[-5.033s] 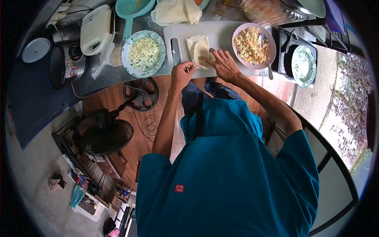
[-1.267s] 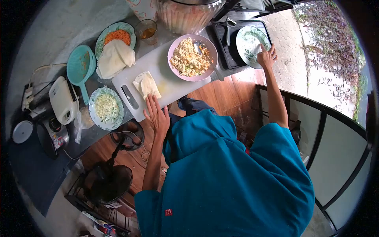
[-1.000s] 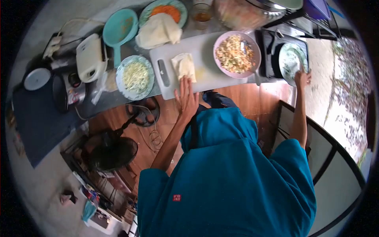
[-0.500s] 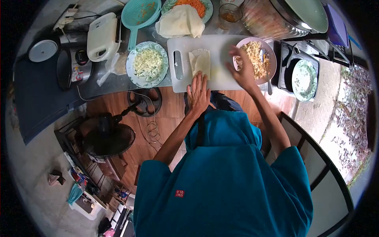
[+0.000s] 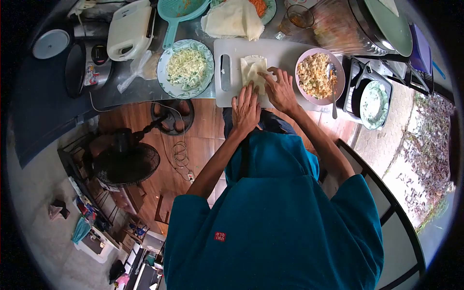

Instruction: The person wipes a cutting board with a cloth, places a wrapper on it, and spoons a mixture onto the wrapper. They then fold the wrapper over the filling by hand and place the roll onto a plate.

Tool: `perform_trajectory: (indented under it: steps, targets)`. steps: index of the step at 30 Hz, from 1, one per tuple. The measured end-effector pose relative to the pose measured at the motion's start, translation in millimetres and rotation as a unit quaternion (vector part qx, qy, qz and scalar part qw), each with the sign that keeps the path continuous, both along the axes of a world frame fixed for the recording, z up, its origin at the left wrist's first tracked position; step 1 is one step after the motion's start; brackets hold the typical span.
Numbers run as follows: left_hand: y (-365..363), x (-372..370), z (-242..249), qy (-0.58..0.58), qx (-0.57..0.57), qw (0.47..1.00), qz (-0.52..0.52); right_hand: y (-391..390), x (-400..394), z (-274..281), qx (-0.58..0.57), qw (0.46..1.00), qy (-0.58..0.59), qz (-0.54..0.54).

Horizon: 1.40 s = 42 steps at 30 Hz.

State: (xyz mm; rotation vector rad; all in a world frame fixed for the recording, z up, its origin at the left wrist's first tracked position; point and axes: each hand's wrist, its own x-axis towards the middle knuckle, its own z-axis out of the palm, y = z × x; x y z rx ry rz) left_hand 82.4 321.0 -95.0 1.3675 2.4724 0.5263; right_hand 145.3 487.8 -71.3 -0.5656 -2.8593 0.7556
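A folded pale dough wrapper lies on the white cutting board, its near end partly covered by my hands. My left hand rests with its fingers flat on that near end. From the right, my right hand reaches over the wrapper, index finger stretched out to its surface and the other fingers apart. Beside it stands a pink bowl of crumbly cooked filling with a spoon in it. On the left is a plate of shredded cabbage.
More wrapper sheets drape over a plate of shredded carrot behind the board. A turquoise strainer, a glass and a white sandwich maker stand around. At right, a patterned plate sits on a stove.
My right hand has moved left from above the filling bowl to the wrapper. My left hand stays on the wrapper's near end. The whole view has shifted slightly.
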Motion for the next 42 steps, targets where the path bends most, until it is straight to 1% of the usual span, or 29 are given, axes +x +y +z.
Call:
perform_trajectory:
  steps: [5, 7, 8, 10, 11, 13, 16, 18, 22, 23, 24, 27, 30, 32, 33, 35, 37, 40, 42]
  targets:
    - [3.6, -4.3, 3.4, 0.009, -0.009, 1.0, -0.01, 5.5, -3.6, 1.6, 0.029, 0.999, -0.025, 0.012]
    - [4.1, -6.0, 4.0, 0.012, -0.016, 1.0, -0.014, 10.9, -13.3, 7.3, 0.057, 0.997, -0.023, 0.038]
    - [3.9, -6.6, 2.7, -0.009, 0.001, 1.0, -0.014, 14.3, -18.4, 7.6, 0.057, 0.997, -0.023, 0.037]
    - [2.1, -6.5, 0.7, -0.032, 0.019, 0.999, -0.014, 22.1, -30.2, 8.1, 0.069, 0.994, -0.003, 0.079]
    - [1.2, -7.0, 0.2, -0.029, 0.017, 0.999, -0.018, 25.4, -35.3, 8.3, 0.07, 0.994, -0.004, 0.08]
    - [1.1, -7.3, -0.6, -0.026, 0.018, 0.999, -0.02, 32.6, -46.3, 9.7, 0.106, 0.986, -0.023, 0.126]
    - [3.2, -8.7, 0.8, -0.025, 0.006, 0.999, -0.022, 42.2, -58.0, 2.6, 0.089, 0.983, -0.019, 0.159]
    - [6.0, -9.1, 4.3, 0.001, -0.027, 0.999, -0.027, 45.5, -62.5, 0.5, 0.074, 0.98, -0.027, 0.182]
    - [7.9, -8.1, 2.6, 0.013, -0.026, 0.999, -0.023, 50.6, -68.9, -2.2, 0.052, 0.976, -0.029, 0.208]
    - [7.9, -7.9, 2.7, -0.008, -0.009, 1.0, -0.019, 51.4, -70.6, -2.6, 0.041, 0.976, -0.031, 0.214]
    - [7.7, -8.1, 2.8, -0.03, 0.008, 0.999, -0.017, 52.4, -73.0, -3.1, 0.041, 0.975, -0.031, 0.214]
    - [7.0, -9.7, 4.0, -0.035, -0.003, 0.999, -0.019, 54.3, -77.1, -0.6, 0.042, 0.975, -0.056, 0.212]
    - [7.1, -9.4, 6.3, -0.025, 0.002, 0.999, -0.019, 53.6, -75.1, 7.1, 0.018, 0.98, -0.03, 0.194]
    - [7.1, -10.1, 7.2, -0.007, -0.01, 1.0, -0.02, 50.5, -68.1, 12.4, 0.005, 0.992, 0.004, 0.128]
    - [7.2, -10.3, 7.6, 0.012, -0.021, 0.999, -0.023, 46.6, -63.1, 14.1, 0.005, 0.992, 0.003, 0.129]
    - [6.3, -10.7, 8.9, 0.007, -0.011, 1.0, -0.018, 36.2, -50.2, 16.4, -0.009, 0.995, 0.016, 0.098]
    - [6.9, -9.5, 7.3, 0.002, 0.0, 1.0, -0.015, 23.0, -36.4, 10.2, -0.004, 0.995, -0.005, 0.103]
    - [5.5, -8.1, 1.5, 0.015, 0.019, 1.0, -0.01, 8.0, -26.3, 3.4, -0.009, 0.995, -0.002, 0.103]
    - [5.5, -8.9, 1.6, 0.007, 0.025, 1.0, -0.011, 2.4, -23.8, -3.4, 0.011, 0.995, 0.021, 0.092]
